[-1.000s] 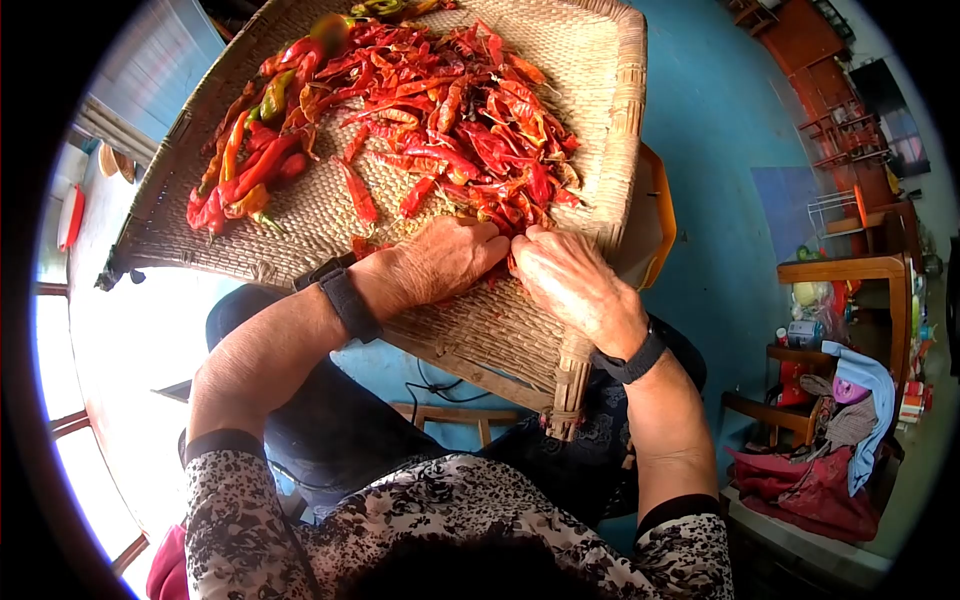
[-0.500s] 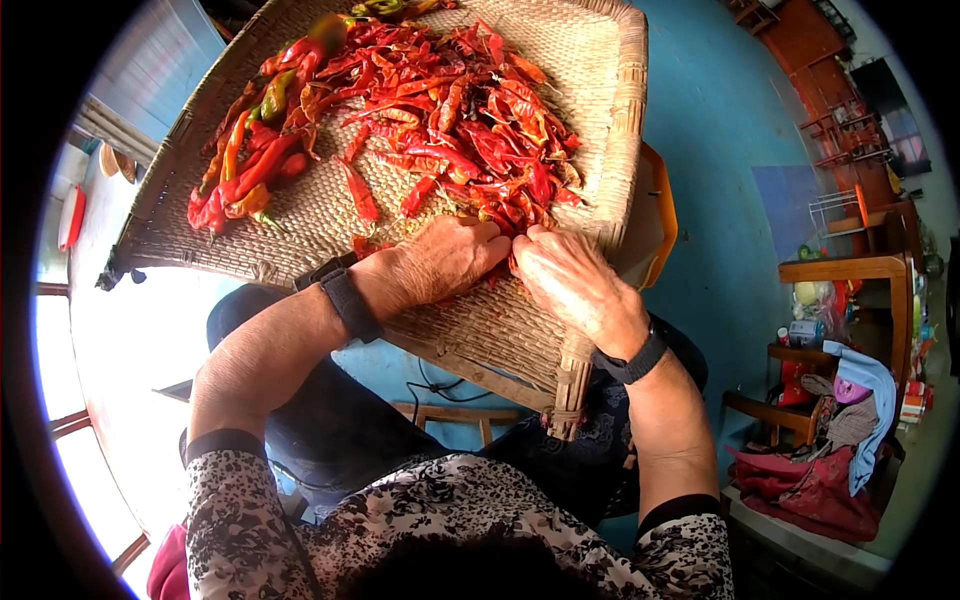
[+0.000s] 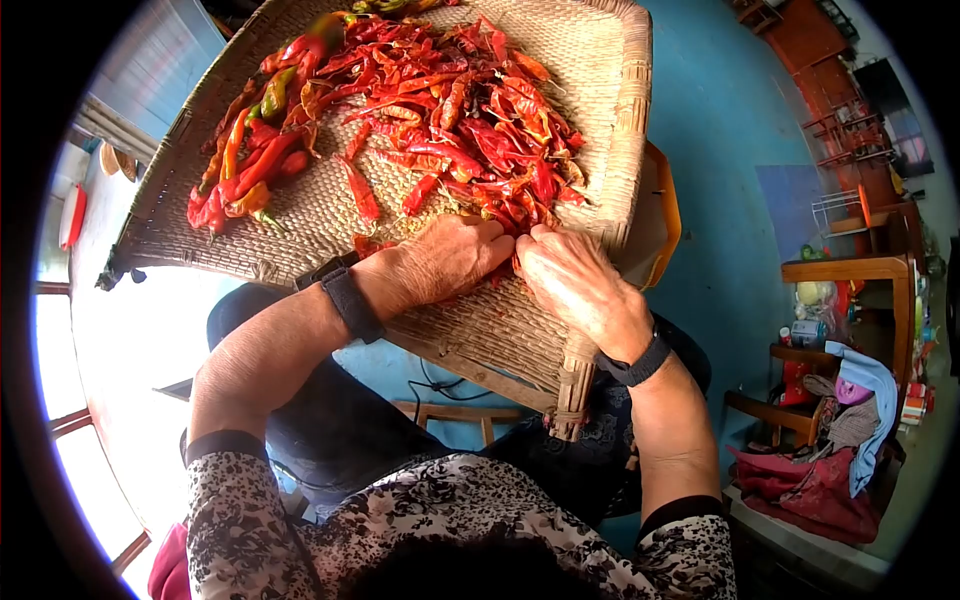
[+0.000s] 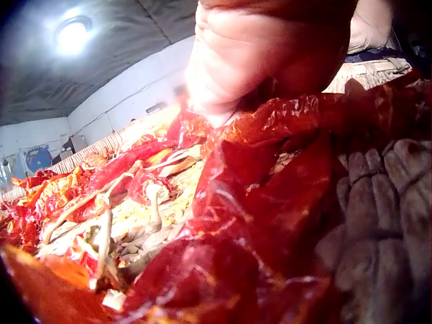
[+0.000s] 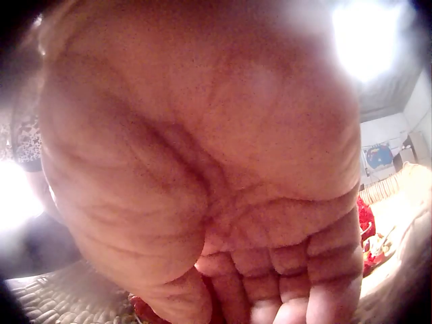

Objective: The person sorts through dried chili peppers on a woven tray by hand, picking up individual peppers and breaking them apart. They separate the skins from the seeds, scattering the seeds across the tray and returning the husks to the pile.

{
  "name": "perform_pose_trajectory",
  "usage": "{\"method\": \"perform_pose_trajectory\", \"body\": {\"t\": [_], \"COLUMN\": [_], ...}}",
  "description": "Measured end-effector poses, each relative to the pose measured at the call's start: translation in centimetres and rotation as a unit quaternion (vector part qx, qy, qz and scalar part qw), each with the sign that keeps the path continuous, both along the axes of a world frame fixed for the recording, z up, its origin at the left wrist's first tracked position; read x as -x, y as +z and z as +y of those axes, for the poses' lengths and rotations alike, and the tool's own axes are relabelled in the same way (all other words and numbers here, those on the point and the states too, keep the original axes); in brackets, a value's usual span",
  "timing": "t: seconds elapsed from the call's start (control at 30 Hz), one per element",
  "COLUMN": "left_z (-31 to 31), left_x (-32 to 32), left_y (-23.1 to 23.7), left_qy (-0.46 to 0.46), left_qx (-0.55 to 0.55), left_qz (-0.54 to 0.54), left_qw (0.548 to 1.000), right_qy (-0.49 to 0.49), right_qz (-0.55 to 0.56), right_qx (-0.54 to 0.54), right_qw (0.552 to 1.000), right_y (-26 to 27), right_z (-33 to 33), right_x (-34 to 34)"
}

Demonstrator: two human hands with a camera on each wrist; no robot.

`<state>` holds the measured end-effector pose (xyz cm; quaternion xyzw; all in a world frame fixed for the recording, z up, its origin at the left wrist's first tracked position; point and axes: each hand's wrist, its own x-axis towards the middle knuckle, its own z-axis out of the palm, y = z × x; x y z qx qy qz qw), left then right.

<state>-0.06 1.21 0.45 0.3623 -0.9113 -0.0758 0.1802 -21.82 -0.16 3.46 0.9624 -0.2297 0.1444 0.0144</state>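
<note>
In the head view my left hand and right hand meet over the near corner of a woven basket tray. Their curled fingertips pinch a red dried chili pepper, mostly covered by the hands. Just beyond the fingers begins a heap of red dried chilies. In the left wrist view, wrinkled red chili skin runs right below the left hand. The right wrist view is filled by the palm with its fingers bent inward, and a dark red chili piece shows beside the thumb.
Fresher chilies, red, orange and green, lie at the tray's left side. Pale seeds are scattered on the weave. A yellow-rimmed container stands under the tray's right edge. To the right is a wooden chair piled with cloth.
The right hand and the tray's right edge appear shifted very slightly to the right. Both hands stay close together at the same corner, in much the same grip.
</note>
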Motion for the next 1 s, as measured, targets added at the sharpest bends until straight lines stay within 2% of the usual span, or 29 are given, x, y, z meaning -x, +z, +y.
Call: {"method": "perform_pose_trajectory", "body": {"t": [0.13,0.23,0.37,0.43,0.47,0.53,0.57,0.67,0.73,0.87,0.93,1.0], "left_z": [0.0,0.0,0.0,0.0,-0.1,-0.1,-0.1,-0.1,-0.2,0.0,0.0,-0.1], "left_x": [0.0,0.1,0.1,0.1,0.1,0.0,0.0,0.1,0.1,0.1,0.1,0.1], "left_y": [-0.1,-0.1,-0.2,-0.2,-0.2,-0.4,-0.5,-0.3,-0.6,-0.1,0.1,0.2], "left_qy": [0.005,0.005,0.008,0.005,0.002,-0.001,-0.002,-0.002,-0.004,0.003,0.004,0.003], "left_qx": [-0.001,0.002,0.002,0.002,0.003,0.009,0.015,0.008,0.007,0.002,-0.007,-0.015], "left_qz": [-0.010,-0.011,-0.023,-0.015,-0.006,-0.002,0.002,0.014,0.008,-0.016,-0.014,-0.012], "left_qw": [1.000,1.000,1.000,1.000,1.000,1.000,1.000,1.000,1.000,1.000,1.000,1.000], "right_qy": [-0.035,-0.016,-0.015,-0.010,-0.011,-0.043,-0.044,-0.035,-0.022,-0.008,-0.054,-0.031], "right_qz": [0.068,0.024,0.036,0.022,0.022,0.102,0.102,0.052,-0.003,-0.013,0.120,0.077], "right_qx": [-0.062,-0.059,-0.065,0.004,0.004,-0.079,-0.080,-0.032,0.039,0.049,-0.065,-0.049], "right_qw": [0.995,0.998,0.997,1.000,1.000,0.991,0.991,0.998,0.999,0.999,0.989,0.995], "right_y": [0.6,0.8,0.5,0.0,0.2,0.8,0.7,0.0,-0.4,-0.2,0.2,0.6], "right_z": [0.2,0.3,0.1,0.0,0.0,0.1,0.2,0.4,0.5,0.4,0.3,0.5], "right_x": [-0.1,0.1,0.0,-0.2,-0.3,-0.5,-0.4,0.1,0.3,-0.1,-0.5,0.0]}}
